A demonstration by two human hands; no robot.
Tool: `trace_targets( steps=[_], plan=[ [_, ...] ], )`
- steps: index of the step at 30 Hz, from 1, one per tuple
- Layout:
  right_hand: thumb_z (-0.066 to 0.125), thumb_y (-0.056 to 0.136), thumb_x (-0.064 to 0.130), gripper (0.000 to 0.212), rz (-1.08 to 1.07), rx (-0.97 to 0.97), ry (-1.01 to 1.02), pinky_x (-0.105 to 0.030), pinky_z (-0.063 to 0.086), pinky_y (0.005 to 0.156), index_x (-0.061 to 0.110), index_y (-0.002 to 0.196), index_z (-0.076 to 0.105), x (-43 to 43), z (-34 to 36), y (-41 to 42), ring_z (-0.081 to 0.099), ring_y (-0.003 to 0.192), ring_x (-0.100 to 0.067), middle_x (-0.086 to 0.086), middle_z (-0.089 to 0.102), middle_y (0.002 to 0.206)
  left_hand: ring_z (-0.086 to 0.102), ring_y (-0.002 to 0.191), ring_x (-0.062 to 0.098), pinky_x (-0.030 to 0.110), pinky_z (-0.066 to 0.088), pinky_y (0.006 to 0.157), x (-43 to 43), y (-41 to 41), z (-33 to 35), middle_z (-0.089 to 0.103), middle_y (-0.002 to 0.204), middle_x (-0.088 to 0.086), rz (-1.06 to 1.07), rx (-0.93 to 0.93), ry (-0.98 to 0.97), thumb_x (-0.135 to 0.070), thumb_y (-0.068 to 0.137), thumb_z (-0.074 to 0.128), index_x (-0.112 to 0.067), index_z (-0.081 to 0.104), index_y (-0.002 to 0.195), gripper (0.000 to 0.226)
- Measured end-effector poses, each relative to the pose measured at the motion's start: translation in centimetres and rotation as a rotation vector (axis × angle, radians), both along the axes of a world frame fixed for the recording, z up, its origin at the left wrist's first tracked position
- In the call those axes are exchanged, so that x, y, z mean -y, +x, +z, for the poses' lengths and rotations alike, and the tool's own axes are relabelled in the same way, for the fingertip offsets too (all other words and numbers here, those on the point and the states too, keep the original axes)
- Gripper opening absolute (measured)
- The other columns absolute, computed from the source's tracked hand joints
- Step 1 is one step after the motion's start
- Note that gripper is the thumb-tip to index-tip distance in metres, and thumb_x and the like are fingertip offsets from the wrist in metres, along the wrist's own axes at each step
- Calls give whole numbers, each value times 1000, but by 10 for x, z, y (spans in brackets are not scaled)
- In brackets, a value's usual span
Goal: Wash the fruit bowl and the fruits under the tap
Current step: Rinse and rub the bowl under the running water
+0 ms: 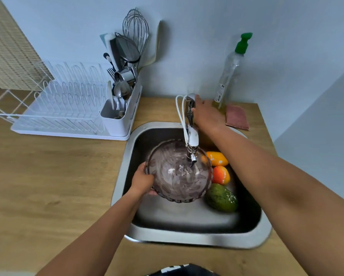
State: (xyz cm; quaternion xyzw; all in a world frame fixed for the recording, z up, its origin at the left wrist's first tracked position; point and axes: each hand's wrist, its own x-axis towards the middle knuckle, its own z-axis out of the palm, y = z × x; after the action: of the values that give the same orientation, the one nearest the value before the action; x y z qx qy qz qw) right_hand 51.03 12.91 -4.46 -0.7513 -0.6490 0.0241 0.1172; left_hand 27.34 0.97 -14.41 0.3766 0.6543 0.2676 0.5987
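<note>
A purplish glass fruit bowl (178, 172) with a scalloped rim is held inside the steel sink (187, 238), right under the tap spout (192, 144). Water splashes in the bowl. My left hand (142, 181) grips the bowl's left rim. My right hand (206, 114) reaches back to the tap handle (191, 97) and touches it; its fingers are partly hidden behind the tap. Three fruits lie in the sink to the right of the bowl: an orange-yellow one (218, 158), an orange-red one (221, 175) and a green one (221, 197).
A white dish rack (57, 108) with a cutlery caddy of utensils (120, 108) stands on the wooden counter (47, 176) to the left. A soap bottle with a green pump (232, 70) and a pink sponge cloth (237, 117) sit behind the sink by the wall.
</note>
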Motion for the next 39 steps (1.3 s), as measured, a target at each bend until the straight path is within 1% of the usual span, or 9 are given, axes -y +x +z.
trace_targets(
  steps=[5,10,24,27,29,32,35,37,39],
  plan=[
    [34,99,7,52,20,96,-26,-44,50,74,11,150,28,-14,-1,-3,63,106,-41,-24,58,123,67,95,38,43,61,55,2,0,6,60,102,-3,1,17,17,-5,92,55,-33,46,118,39],
    [35,99,11,49,18,132,-42,-45,52,75,9,147,31,-17,0,-6,63,104,-40,-22,60,118,68,96,39,39,60,49,1,1,7,60,106,0,2,22,16,-5,93,56,-33,45,118,39],
    [39,98,7,37,21,178,-88,-40,42,73,7,134,44,-15,26,-11,60,110,-39,-19,56,119,63,105,41,41,60,52,-1,5,5,59,104,1,9,30,-20,-1,92,57,-26,47,128,45],
    [37,101,20,43,12,-17,-42,-41,46,76,14,144,35,-14,23,-6,62,107,-37,-17,58,119,63,103,38,37,58,46,1,6,6,58,109,2,11,29,-23,-1,93,57,-24,47,133,47],
    [29,103,33,45,-62,-353,72,-41,48,84,16,144,35,-4,19,-4,61,109,-34,-13,61,120,62,101,36,35,57,44,2,4,5,58,111,2,18,33,-33,0,93,57,-23,46,135,49],
    [28,104,26,36,-247,-736,288,-32,35,72,6,107,58,37,-12,-4,57,93,-30,-12,60,100,60,111,38,38,60,50,2,3,4,56,121,4,33,47,-40,-1,94,55,-25,45,137,50],
    [41,98,9,26,-142,-560,-17,-42,46,72,1,91,65,90,-72,-18,59,86,-33,-17,65,94,60,102,32,37,60,51,4,2,6,58,110,0,43,65,-30,-2,95,54,-27,47,132,46],
    [45,97,17,33,-47,-343,-302,-46,47,96,2,123,59,120,-109,-35,55,115,-38,-21,57,126,61,100,30,35,59,49,4,2,6,59,112,1,41,76,-17,-3,94,54,-27,47,134,47],
    [41,100,35,57,97,-213,-524,-46,30,116,16,152,30,140,-132,-54,27,145,-37,-16,25,159,64,94,27,32,57,46,4,3,6,61,114,3,39,63,25,-5,93,56,-26,48,135,48]
  ],
)
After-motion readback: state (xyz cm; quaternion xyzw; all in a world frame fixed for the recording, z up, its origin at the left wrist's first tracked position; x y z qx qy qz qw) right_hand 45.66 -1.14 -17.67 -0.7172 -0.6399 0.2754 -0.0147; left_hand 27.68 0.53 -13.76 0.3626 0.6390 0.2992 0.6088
